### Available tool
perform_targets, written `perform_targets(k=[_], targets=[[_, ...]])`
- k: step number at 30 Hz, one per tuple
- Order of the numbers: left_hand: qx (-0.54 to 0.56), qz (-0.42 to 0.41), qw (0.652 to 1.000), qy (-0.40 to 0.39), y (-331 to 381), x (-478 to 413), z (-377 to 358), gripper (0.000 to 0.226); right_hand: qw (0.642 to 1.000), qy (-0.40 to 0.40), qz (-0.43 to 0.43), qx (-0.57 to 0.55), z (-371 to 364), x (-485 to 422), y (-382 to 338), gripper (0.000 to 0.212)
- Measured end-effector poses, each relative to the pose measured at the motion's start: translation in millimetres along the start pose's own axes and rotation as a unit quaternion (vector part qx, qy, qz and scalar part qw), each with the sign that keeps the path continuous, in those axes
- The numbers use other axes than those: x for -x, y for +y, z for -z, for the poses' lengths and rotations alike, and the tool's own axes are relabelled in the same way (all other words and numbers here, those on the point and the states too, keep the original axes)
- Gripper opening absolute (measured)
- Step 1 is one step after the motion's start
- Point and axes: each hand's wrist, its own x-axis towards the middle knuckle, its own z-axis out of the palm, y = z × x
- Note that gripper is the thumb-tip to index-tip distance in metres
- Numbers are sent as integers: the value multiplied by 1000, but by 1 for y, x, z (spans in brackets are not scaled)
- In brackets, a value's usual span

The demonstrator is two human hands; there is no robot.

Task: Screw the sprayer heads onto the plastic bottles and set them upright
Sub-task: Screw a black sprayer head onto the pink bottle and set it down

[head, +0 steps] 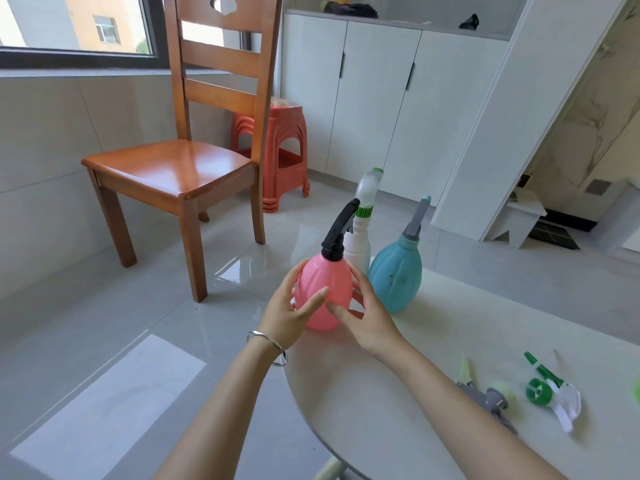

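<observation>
A pink bottle (320, 282) with a black sprayer head (341, 226) stands upright near the far edge of the white table (433, 341). My left hand (294, 306) cups its left side and my right hand (363, 317) its right side, fingers spread against the body. Just behind it stand a white bottle (358, 244) with a green-collared sprayer head (369, 188) and a teal bottle (396, 275) with a grey sprayer head (417, 218). Two loose sprayer heads lie on the table at the right: a grey one with a pale green collar (491, 396) and a green and white one (550, 389).
A wooden chair (180, 164) stands on the tiled floor to the left, with stacked red plastic stools (282, 157) behind it. White cabinets (367, 98) line the back wall. The table's rounded edge runs just under my left wrist.
</observation>
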Motion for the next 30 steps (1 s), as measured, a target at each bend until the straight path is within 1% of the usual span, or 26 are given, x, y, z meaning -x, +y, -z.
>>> perform_targets(k=[7,9,10,12,14,16,18,21,23,25,27,30], targets=[[-50,10,999,9,1,1,0,72,1000,-20,-16,8,10,4,-1,69],[-73,1,997,37,7,3,1,72,1000,-13,-27,7,15,8,-4,65],[-78,-10,995,64,12,4,2,71,999,-7,-32,2,19,10,-5,60],[-73,-53,987,136,27,6,4,62,999,3,-32,-2,28,16,-8,48],[-65,-106,972,198,45,10,5,50,1000,13,-22,12,41,25,-11,42],[-59,-148,958,240,62,16,2,33,999,25,-11,28,56,37,-16,40],[-52,-180,947,262,75,26,-8,17,998,38,9,45,72,51,-19,39],[-63,-216,946,235,88,42,-32,8,995,47,41,78,99,75,-22,38],[-91,-237,949,188,94,49,-53,11,990,58,62,112,120,92,-22,39],[-125,-245,952,135,96,54,-76,19,981,88,78,152,145,110,-19,42],[-152,-233,956,92,94,56,-100,26,970,135,84,182,173,129,-11,44],[-180,-208,961,39,88,55,-136,25,948,246,68,191,214,154,5,49]])
